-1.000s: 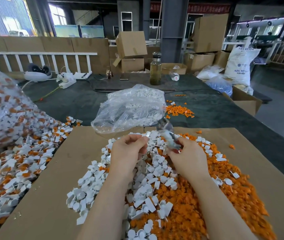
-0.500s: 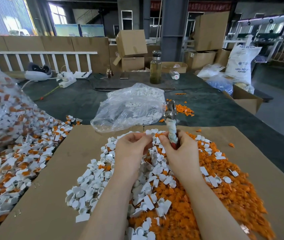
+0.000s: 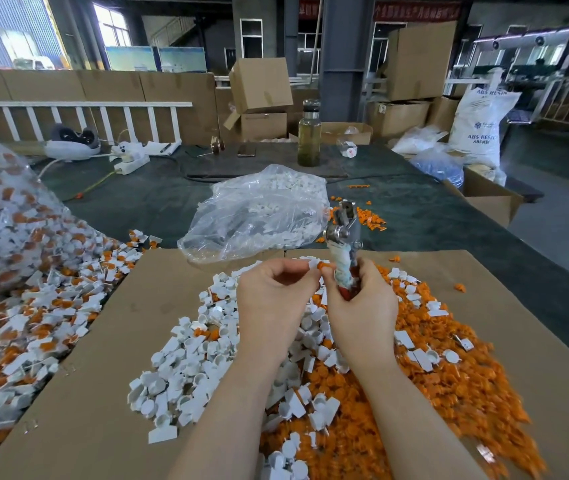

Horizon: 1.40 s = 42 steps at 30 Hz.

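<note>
Right hand (image 3: 362, 306) grips a metal hand tool (image 3: 343, 252) by its cloth-wrapped handle, fingers curled round it. The tool stands nearly upright, steel head on top, over the far part of the cardboard sheet (image 3: 130, 341). Left hand (image 3: 272, 299) is just beside it, fingers bent, fingertips pinching a small white-and-orange cap (image 3: 318, 264) right next to the tool handle; the right thumb tip sits at the cap too. Both hands are raised over the piles, forearms coming in from the near edge. Below them on the cardboard is a heap of white caps (image 3: 193, 362) to the left and a heap of orange caps (image 3: 449, 382) to the right, the two mixing in the middle. The cardboard lies on a dark surface (image 3: 144, 202). Behind the hands is a clear plastic bag (image 3: 259, 216) partly filled with white pieces, reaching the cardboard's far edge. At far left, a big clear bag (image 3: 2, 216) is stuffed with white-and-orange pieces, with more of them spilled beside it. Further back on the surface a glass bottle (image 3: 309, 136) stands upright. Beyond it are a white sack (image 3: 477, 126) and cardboard boxes (image 3: 262, 84).
</note>
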Available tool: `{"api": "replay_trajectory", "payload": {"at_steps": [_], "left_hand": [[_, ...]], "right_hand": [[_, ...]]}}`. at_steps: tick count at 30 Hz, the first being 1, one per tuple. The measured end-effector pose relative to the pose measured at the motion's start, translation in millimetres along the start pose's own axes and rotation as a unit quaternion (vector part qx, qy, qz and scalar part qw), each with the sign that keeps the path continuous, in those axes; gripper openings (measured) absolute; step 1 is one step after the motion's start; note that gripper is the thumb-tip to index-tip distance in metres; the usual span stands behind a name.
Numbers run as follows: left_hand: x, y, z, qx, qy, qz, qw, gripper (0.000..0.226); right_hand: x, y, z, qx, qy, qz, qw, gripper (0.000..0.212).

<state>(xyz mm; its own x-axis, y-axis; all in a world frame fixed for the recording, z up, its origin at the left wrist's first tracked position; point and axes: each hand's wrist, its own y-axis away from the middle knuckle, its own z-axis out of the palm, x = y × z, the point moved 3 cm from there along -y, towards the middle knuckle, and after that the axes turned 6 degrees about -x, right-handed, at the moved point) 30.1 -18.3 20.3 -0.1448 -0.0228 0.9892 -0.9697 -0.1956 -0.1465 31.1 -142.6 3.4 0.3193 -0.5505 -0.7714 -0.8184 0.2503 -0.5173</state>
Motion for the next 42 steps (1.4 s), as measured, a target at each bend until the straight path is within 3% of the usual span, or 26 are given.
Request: {"api": "replay_trajectory", "payload": {"at_steps": [11, 17, 23, 28, 31, 35, 42], "left_hand": [[-2, -2, -3, -0.010, -0.068, 0.044, 0.997, 0.009], [-3, 0, -3, 0.007, -0.079, 0.070, 0.994, 0.009], [-5, 1, -2, 0.019, -0.062, 0.075, 0.995, 0.012], [-9, -4, -9, 0.029, -0.045, 0.044, 0.998, 0.008], [-10, -6, -13, 0.026, -0.015, 0.043, 0.999, 0.004], [-9, -7, -17, 0.027, 0.035, 0.030, 0.999, 0.005], [-7, -6, -16, 0.021, 0.040, 0.041, 0.998, 0.004]], "right_hand": [[0, -4, 0, -0.068, -0.018, 0.030, 0.997, 0.008], [-5, -5, 0, -0.076, -0.028, 0.032, 0.996, 0.028], [-5, -5, 1, -0.091, -0.042, 0.048, 0.994, 0.029], [-7, -8, 1, -0.163, -0.116, 0.083, 0.976, 0.008], [-7, -10, -3, -0.200, -0.178, 0.106, 0.958, 0.015], [-1, -11, -8, -0.249, -0.132, 0.105, 0.954, 0.016], [-12, -7, 0, -0.167, -0.071, 0.023, 0.983, 0.011]]}}
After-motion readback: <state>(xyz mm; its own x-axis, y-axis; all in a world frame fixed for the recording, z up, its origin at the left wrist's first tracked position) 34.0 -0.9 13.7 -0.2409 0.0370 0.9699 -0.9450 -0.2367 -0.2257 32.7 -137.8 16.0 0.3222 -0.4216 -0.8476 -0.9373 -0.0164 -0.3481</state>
